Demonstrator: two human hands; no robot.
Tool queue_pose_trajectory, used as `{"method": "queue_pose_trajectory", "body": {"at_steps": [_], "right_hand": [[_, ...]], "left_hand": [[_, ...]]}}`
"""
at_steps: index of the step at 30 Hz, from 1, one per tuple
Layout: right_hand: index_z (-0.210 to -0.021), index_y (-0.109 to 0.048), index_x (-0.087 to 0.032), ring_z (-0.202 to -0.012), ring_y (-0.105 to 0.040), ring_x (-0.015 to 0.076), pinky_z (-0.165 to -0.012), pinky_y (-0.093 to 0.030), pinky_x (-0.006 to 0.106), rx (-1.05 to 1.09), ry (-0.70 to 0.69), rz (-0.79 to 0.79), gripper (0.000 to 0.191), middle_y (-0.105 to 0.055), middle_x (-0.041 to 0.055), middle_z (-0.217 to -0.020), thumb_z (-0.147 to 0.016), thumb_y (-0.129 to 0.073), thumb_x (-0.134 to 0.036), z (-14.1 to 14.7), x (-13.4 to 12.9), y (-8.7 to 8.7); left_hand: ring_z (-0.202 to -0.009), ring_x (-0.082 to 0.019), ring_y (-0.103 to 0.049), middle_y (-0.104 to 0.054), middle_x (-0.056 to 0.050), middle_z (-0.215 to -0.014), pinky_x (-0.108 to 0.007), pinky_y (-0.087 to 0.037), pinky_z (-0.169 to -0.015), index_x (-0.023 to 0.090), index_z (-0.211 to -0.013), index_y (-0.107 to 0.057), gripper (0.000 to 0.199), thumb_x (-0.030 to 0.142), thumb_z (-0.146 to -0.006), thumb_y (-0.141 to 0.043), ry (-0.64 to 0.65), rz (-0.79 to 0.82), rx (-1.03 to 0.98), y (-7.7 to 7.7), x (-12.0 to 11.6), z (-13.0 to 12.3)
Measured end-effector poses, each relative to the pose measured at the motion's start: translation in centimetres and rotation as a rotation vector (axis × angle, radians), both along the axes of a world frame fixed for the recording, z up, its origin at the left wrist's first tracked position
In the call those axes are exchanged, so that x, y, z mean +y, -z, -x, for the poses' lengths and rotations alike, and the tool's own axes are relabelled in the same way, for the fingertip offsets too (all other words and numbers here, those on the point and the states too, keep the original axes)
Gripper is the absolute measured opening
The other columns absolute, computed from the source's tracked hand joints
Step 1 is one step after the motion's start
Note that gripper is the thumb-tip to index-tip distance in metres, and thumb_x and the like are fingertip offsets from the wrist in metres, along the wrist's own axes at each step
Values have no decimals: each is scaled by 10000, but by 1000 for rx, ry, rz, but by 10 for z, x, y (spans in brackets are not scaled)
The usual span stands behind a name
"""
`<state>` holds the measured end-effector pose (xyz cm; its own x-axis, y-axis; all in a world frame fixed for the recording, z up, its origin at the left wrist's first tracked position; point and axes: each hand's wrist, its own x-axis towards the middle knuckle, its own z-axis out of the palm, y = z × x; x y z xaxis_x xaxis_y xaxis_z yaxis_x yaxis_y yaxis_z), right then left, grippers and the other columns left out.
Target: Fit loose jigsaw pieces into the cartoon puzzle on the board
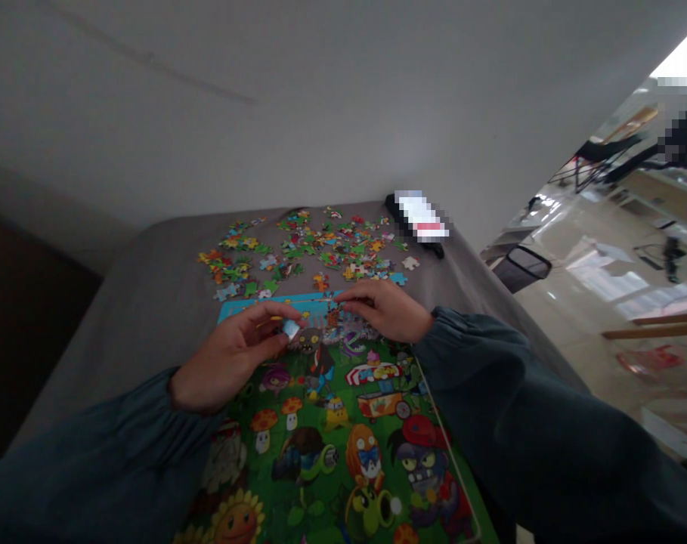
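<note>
A small pale-blue puzzle piece is pinched between the thumb and fingers of my left hand, above the upper left of the picture puzzle. My right hand reaches in from the right at the puzzle's upper edge. Its index finger and thumb come close together there; a small dark patch shows at the tips, but whether they grip a piece is unclear. The puzzle shows cartoon plants and zombies on green, with a light-blue strip at the top partly covered by my hands.
Many loose puzzle pieces lie scattered on the grey cloth beyond the puzzle. A phone with a lit, blurred-out screen rests at the back right. A pale wall rises behind the table; the floor lies off its right edge.
</note>
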<state>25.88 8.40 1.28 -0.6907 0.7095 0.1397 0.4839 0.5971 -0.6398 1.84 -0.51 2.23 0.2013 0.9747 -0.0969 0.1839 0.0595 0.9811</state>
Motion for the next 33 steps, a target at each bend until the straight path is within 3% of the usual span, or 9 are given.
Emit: {"method": "queue_pose_trajectory", "body": {"at_steps": [7,16,22,28,33], "right_hand": [[-1063,-724,-184,-841,-576,136,-767,-426,274,-30,-29,-35,222,-685,54,-940,-943,-540,-150,1,0,3],[-1051,-729,-184,-898,-572,157,-828,-428,296,-81,-69,-63,224,-660,63,-950,-961,-524,-170,5,-1,7],[-1077,-716,-192,-960,-561,170,-881,-426,319,-101,-67,-114,195,-622,77,-1037,-923,-597,-173,2,-4,4],[-935,-720,-181,-906,-567,160,-843,-414,299,-143,-160,-78,75,-659,42,-909,-879,-672,-197,-2,-4,-2],[-908,-700,-175,-840,-549,147,-779,-395,273,-169,-94,-67,50,-649,28,-854,-877,-661,-175,-1,-3,1]], "left_hand": [[-880,-199,-650,-693,-35,-933,-339,-550,-801,207,-955,-651,183,314,-806,-655,35,-67,62,-2,1,-2],[-864,-173,-645,-682,-19,-930,-296,-532,-777,216,-967,-651,148,261,-831,-618,49,-91,96,-1,1,-1],[-892,-186,-643,-672,-25,-948,-328,-534,-817,215,-974,-644,150,267,-835,-621,59,-118,105,-1,1,-2],[-896,-185,-639,-671,-28,-965,-334,-530,-831,205,-989,-640,163,267,-841,-617,75,-123,103,0,0,-1],[-891,-188,-639,-673,-32,-960,-328,-527,-809,195,-996,-636,179,275,-836,-627,64,-106,87,0,0,-1]]}}
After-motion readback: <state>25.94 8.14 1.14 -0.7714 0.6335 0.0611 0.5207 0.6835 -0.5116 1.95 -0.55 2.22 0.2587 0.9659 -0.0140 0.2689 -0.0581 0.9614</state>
